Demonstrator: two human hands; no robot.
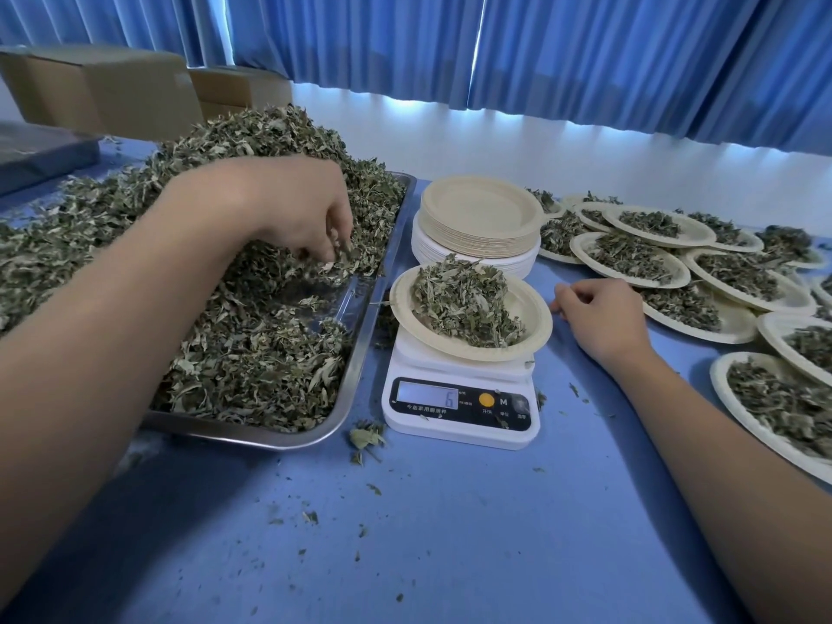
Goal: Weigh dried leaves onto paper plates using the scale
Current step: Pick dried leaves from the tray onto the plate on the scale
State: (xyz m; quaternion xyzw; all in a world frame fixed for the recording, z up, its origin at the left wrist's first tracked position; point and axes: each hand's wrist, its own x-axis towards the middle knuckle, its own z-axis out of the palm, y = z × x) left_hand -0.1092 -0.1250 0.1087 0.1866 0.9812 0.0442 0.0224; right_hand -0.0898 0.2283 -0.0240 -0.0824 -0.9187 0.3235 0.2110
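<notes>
- Left hand [288, 209]: fingers [335, 245] pinch leaves [252, 353] in the tray [252, 438], left of the scale [459, 414].
- Right hand [599, 317]: fingers loosely curled, holding nothing, on the surface [450, 533] right of the scale.
- Plate [533, 308] of leaves sits on the scale.

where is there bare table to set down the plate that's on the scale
The widest bare patch is the table in front of the scale, only crumbs on it. A narrow strip lies between scale and right hand. Crowded: filled plates on the right, tray of dried leaves on the left, plate stack behind.
</notes>
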